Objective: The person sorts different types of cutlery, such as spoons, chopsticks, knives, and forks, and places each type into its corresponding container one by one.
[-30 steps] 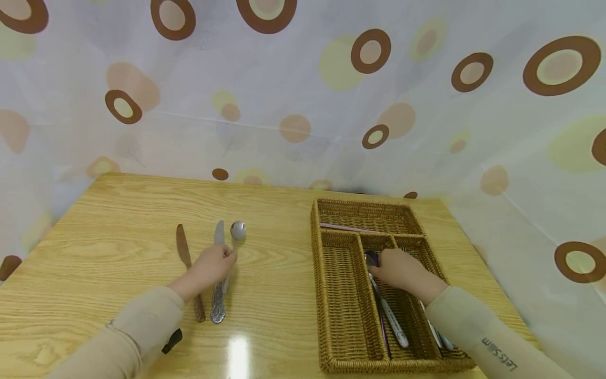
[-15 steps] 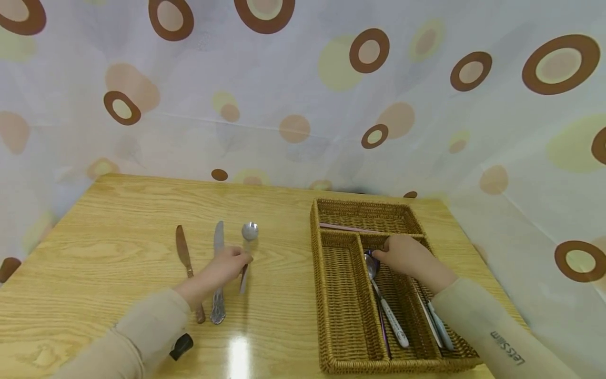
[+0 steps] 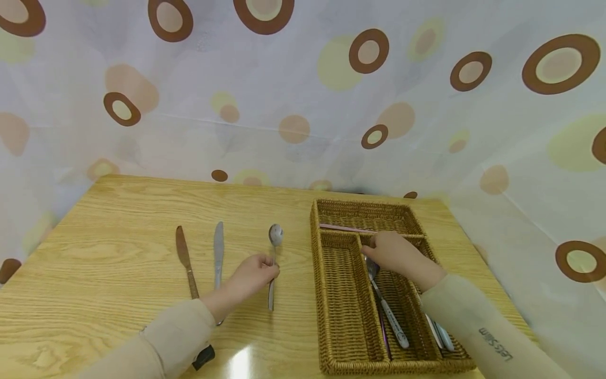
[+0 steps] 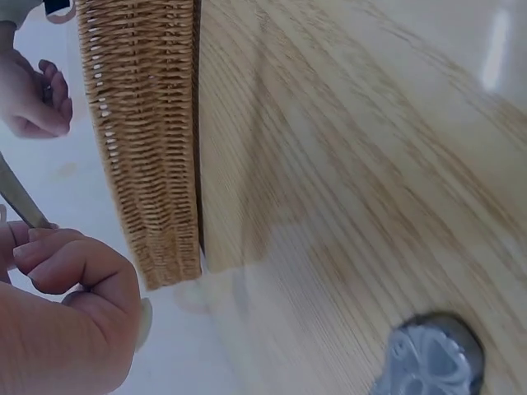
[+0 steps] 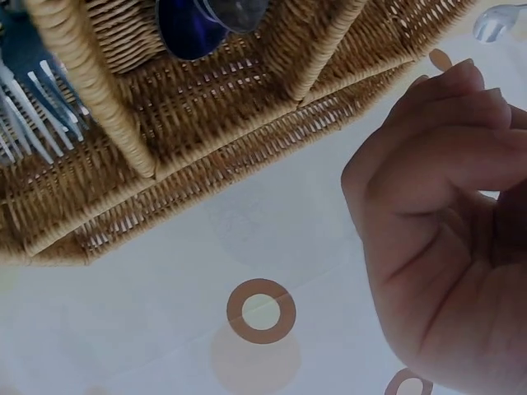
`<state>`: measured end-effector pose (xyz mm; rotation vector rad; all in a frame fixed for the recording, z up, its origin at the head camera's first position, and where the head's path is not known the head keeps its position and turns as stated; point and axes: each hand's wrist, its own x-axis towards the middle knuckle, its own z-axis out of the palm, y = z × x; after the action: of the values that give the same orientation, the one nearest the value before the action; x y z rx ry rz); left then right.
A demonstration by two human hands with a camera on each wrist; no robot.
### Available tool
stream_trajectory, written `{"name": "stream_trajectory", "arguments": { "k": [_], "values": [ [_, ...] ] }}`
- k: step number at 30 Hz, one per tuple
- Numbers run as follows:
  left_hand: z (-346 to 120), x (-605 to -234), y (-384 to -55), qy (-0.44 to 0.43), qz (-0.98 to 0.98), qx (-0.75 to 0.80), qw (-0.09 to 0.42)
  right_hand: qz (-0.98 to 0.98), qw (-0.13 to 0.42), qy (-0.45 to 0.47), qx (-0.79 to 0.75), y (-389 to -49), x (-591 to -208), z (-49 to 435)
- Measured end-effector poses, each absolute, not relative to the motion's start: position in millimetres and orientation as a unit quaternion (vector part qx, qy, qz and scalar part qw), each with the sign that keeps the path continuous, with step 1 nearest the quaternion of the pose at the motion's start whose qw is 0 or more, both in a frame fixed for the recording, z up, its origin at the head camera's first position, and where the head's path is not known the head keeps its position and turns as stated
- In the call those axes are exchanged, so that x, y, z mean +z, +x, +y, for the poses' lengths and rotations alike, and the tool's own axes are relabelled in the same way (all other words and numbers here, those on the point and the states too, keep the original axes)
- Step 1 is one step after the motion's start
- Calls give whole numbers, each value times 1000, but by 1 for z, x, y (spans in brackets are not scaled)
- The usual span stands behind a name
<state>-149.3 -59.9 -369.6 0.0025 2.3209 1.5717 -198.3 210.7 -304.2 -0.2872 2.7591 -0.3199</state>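
My left hand (image 3: 251,276) pinches a silver spoon (image 3: 276,234) by its handle, bowl pointing away, over the table left of the wicker cutlery tray (image 3: 318,300). The left wrist view shows the handle (image 4: 23,196) coming out of the curled fingertips. My right hand (image 3: 397,255) is above the tray's middle section, fingers loosely curled, with nothing visible in it; its thumb is hidden in the right wrist view. Below it lie a spoon with a white printed handle (image 3: 394,322) and a violet spoon (image 5: 189,29). Forks (image 5: 45,107) fill the section beside them.
A copper-coloured knife (image 3: 183,250) and a silver knife (image 3: 219,247) lie side by side on the wooden table (image 3: 118,231), their handles partly behind my left arm. A thin pink utensil (image 3: 345,228) lies in the tray's back section. A patterned curtain (image 3: 265,84) closes off the back.
My left hand has carried the spoon rightward, from beside the silver knife toward the tray. The right hand has drawn up and away from the spoons in the tray.
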Motion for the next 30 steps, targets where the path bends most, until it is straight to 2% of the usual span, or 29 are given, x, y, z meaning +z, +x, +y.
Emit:
{"name": "stream_trajectory", "arguments": {
  "k": [8, 16, 30],
  "values": [
    [-43, -365, -148, 19, 805, 572, 157, 967, 188, -102, -137, -199, -302, 197],
    [-20, -362, -150, 51, 793, 586, 158, 959, 194, -142, -153, -198, -303, 178],
    [16, -357, -144, 103, 782, 591, 168, 952, 206, -121, -192, -200, -314, 155]
  ]
}}
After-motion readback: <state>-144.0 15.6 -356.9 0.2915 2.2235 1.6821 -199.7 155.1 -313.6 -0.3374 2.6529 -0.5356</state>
